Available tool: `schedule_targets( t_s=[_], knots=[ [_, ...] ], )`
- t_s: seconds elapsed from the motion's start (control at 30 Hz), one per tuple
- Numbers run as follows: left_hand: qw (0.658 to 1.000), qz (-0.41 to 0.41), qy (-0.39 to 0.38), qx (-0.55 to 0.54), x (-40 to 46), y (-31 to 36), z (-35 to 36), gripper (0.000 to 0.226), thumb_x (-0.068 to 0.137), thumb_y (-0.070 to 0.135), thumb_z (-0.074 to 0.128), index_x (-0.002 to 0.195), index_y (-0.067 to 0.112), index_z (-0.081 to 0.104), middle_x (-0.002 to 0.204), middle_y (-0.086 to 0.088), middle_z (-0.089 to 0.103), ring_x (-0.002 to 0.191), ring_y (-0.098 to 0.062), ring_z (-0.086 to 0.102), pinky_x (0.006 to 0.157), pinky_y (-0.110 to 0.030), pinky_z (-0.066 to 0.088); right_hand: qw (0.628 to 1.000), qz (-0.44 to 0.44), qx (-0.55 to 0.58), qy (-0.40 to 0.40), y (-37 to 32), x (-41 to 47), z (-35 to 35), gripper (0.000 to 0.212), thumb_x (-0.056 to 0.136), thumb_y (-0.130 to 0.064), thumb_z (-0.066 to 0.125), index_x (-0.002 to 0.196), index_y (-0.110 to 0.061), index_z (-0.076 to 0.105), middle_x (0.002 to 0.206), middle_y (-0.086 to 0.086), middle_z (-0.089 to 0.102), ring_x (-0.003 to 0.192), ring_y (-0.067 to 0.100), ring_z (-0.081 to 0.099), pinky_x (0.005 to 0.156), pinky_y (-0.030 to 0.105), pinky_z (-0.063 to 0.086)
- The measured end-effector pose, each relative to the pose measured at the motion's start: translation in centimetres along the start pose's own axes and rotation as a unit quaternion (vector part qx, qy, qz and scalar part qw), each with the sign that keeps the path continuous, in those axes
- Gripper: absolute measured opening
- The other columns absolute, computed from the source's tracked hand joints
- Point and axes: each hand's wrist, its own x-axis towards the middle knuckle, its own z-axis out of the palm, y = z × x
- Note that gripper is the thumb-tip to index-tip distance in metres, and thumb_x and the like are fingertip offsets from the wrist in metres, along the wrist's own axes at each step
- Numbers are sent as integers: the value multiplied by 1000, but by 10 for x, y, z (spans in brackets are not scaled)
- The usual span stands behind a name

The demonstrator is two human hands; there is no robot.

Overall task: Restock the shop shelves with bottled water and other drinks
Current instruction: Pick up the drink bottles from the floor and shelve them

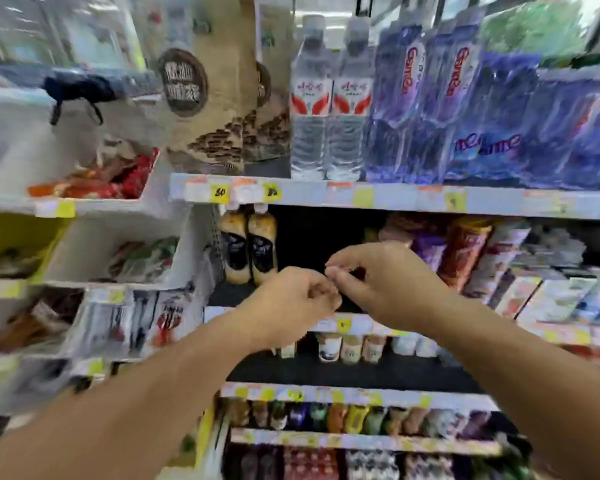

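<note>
My left hand (288,299) and my right hand (381,282) are raised side by side in front of the middle shelf, fingertips nearly touching. Both have curled fingers, and I see nothing in either; the picture is blurred. Behind them is a dark gap (312,244) on that shelf, just right of two brown drink bottles (248,247). On the top shelf (361,197) stand two clear water bottles (329,98) with red-and-white labels, beside purple wrapped bottle packs (465,98).
Tall paper bags (208,91) stand left of the water. Snack packets (471,251) fill the middle shelf's right side. Small cups (350,348) and rows of small bottles (361,419) sit on lower shelves. White racks (94,244) of packets stand to the left.
</note>
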Motion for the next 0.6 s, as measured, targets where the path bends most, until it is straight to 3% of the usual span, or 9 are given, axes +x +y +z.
schedule_targets(
  t_s=[0.07, 0.13, 0.2, 0.23, 0.27, 0.37, 0.47, 0.53, 0.6],
  knots=[
    [999, -10, -46, 8, -28, -35, -12, 35, 97, 31, 57, 62, 27, 53, 54, 11, 52, 49, -3, 45, 49, -19, 35, 999, 26, 6, -24, -33, 2, 44, 20, 96, -37, 56, 101, -30, 74, 99, -10, 76, 97, 16, 69, 82, 39, 55],
    [996, -10, -92, 8, -50, -60, -18, 27, 98, 27, 56, 71, 27, 54, 61, 9, 53, 51, 1, 48, 51, -14, 34, 997, 51, 10, -52, -58, -2, 78, 22, 98, -40, 54, 106, -32, 73, 103, -9, 75, 100, 17, 67, 83, 40, 54],
    [988, -21, -153, 27, -71, -89, -27, 16, 102, 20, 50, 89, 17, 59, 75, 3, 62, 67, 9, 58, 57, -10, 37, 993, 76, 13, -84, -85, -5, 117, 24, 99, -40, 51, 108, -31, 72, 105, -6, 75, 100, 21, 66, 82, 39, 53],
    [982, -27, -179, 47, -81, -102, -33, 17, 102, 20, 47, 98, 12, 62, 86, -4, 66, 78, 2, 62, 60, -11, 36, 991, 85, 19, -101, -98, -7, 134, 25, 99, -38, 50, 108, -31, 72, 104, -6, 75, 99, 21, 66, 81, 39, 53],
    [977, -44, -199, 56, -89, -119, -35, 20, 102, 22, 47, 98, 11, 63, 91, -9, 67, 78, -9, 61, 58, -15, 36, 988, 94, 30, -118, -111, -12, 150, 25, 100, -38, 49, 108, -31, 72, 103, -7, 75, 98, 20, 66, 80, 39, 54],
    [965, -83, -240, 70, -110, -162, -28, 25, 100, 27, 49, 77, 18, 57, 91, -17, 66, 68, -18, 50, 61, -27, 39, 978, 132, 53, -154, -130, -29, 192, 27, 99, -39, 48, 109, -32, 71, 104, -10, 75, 97, 16, 66, 81, 37, 55],
    [960, -117, -252, 40, -122, -200, -3, 24, 99, 31, 52, 94, 11, 65, 97, -16, 68, 80, -22, 57, 68, -29, 44, 964, 172, 75, -188, -132, -45, 230, 26, 99, -38, 49, 103, -28, 73, 99, -8, 75, 92, 16, 66, 79, 37, 55],
    [952, -153, -264, 15, -129, -230, 18, 29, 97, 35, 55, 84, 11, 65, 85, -13, 67, 72, -21, 55, 67, -33, 44, 956, 195, 92, -198, -128, -58, 257, 26, 98, -39, 50, 101, -26, 73, 98, -7, 75, 91, 17, 66, 78, 38, 55],
    [942, -205, -264, -16, -135, -265, 43, 31, 93, 39, 59, 85, 11, 69, 85, -12, 70, 71, -18, 56, 67, -33, 45, 945, 228, 108, -210, -121, -73, 287, 27, 98, -38, 50, 102, -25, 74, 100, -5, 75, 92, 18, 66, 78, 39, 55]
  ],
)
